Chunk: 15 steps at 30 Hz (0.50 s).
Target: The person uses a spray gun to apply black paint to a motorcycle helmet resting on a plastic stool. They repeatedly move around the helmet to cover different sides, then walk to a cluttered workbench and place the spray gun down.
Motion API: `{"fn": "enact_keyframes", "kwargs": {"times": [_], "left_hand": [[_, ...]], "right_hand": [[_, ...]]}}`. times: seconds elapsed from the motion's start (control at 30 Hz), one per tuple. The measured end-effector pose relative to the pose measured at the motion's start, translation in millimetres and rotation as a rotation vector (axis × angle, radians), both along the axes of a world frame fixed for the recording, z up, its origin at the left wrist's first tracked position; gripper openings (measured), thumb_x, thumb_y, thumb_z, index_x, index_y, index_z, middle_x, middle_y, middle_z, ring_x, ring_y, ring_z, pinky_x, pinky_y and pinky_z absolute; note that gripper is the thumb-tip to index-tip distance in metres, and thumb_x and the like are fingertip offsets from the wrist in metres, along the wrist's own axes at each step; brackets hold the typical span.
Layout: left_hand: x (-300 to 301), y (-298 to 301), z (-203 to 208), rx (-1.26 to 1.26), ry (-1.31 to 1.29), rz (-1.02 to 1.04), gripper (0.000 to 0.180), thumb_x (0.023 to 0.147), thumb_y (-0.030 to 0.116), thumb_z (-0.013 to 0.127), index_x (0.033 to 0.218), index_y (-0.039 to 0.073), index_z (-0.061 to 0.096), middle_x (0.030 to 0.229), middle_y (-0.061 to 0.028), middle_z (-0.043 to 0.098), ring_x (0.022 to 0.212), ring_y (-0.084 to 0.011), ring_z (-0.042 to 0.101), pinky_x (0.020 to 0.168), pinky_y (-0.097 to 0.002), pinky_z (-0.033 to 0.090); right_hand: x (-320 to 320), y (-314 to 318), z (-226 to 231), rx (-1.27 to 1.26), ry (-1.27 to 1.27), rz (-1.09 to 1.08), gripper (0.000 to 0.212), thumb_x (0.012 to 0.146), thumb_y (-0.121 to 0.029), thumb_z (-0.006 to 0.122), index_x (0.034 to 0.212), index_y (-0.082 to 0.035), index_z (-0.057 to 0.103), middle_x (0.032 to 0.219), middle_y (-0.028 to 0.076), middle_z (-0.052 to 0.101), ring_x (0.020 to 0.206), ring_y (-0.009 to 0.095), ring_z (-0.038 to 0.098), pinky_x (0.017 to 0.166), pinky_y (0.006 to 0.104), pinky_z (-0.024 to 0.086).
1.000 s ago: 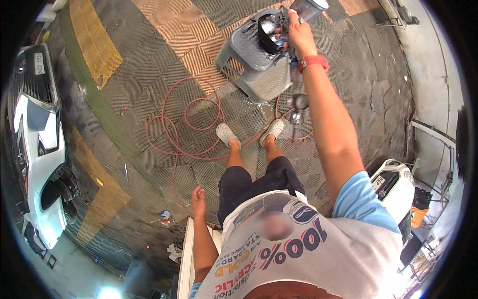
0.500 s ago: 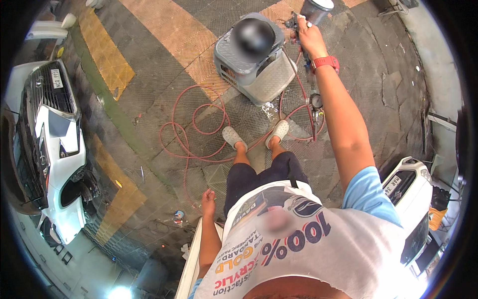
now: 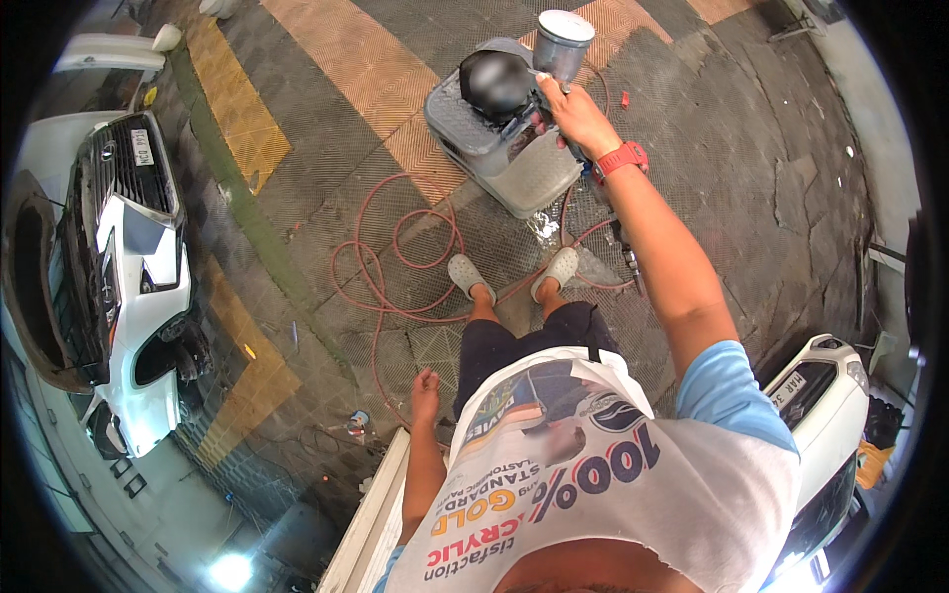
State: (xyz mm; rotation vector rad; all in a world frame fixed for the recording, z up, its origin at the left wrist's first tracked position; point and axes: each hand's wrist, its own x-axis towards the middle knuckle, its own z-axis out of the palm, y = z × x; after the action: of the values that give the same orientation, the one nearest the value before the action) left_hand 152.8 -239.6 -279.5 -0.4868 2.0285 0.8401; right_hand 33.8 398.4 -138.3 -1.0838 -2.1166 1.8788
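A spray gun is gripped in my right hand (image 3: 581, 121), its grey paint cup (image 3: 563, 42) with a white lid standing upward. The gun's front end is close to a glossy black rounded part (image 3: 497, 83), blurred in the picture; whether they touch I cannot tell. That part sits on an upturned grey plastic crate (image 3: 539, 188). From the gun, a line with a small dark fitting (image 3: 630, 259) hangs toward the floor. My left hand (image 3: 425, 392) hangs low at my side, fingers curled in, with nothing visible in it.
A red air hose (image 3: 371, 262) lies in loops on the patterned floor around my feet. To the left stands a white car (image 3: 138, 287) with its front showing; another white car (image 3: 816, 395) is at the right. A small can (image 3: 358, 422) lies near my left hand.
My right hand has swung left and slightly toward me, bringing the spray gun from beside the crate to the black part. My left hand still hangs down.
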Motion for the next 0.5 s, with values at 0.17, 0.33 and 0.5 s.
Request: {"fn": "enact_keyframes", "kwargs": {"times": [0.17, 0.33, 0.5], "left_hand": [[19.1, 2.3, -1.2, 0.097, 0.072, 0.071, 0.054, 0.102, 0.032, 0.063, 0.145, 0.001, 0.050, 0.141, -0.0149, 0.059, 0.126, -0.0254, 0.058, 0.107, -0.0356, 0.045], [31.4, -2.0, 5.6, -0.001, -0.022, 0.077, 0.053, 0.103, 0.031, 0.062, 0.145, 0.001, 0.050, 0.142, -0.0145, 0.059, 0.127, -0.0245, 0.058, 0.106, -0.0345, 0.045], [44.9, -14.0, 6.5, 0.015, 0.005, 0.113, 0.052, 0.103, 0.031, 0.062, 0.145, 0.002, 0.050, 0.140, -0.0148, 0.061, 0.128, -0.0242, 0.058, 0.106, -0.0339, 0.045]], "right_hand": [[14.8, 31.2, -24.3, 0.044, 0.003, -0.113, 0.056, 0.105, -0.051, 0.046, 0.107, 0.001, 0.066, 0.076, 0.010, 0.069, 0.059, 0.018, 0.065, 0.042, 0.0323, 0.049], [40.2, 42.1, -35.2, 0.116, 0.028, -0.292, 0.051, 0.104, -0.048, 0.049, 0.107, 0.000, 0.067, 0.076, 0.009, 0.069, 0.062, 0.017, 0.066, 0.042, 0.0313, 0.050], [62.3, 24.6, -83.6, 0.221, 0.034, -0.359, 0.049, 0.103, -0.044, 0.055, 0.123, 0.000, 0.065, 0.091, 0.023, 0.072, 0.082, 0.038, 0.073, 0.079, 0.0453, 0.054]]}}
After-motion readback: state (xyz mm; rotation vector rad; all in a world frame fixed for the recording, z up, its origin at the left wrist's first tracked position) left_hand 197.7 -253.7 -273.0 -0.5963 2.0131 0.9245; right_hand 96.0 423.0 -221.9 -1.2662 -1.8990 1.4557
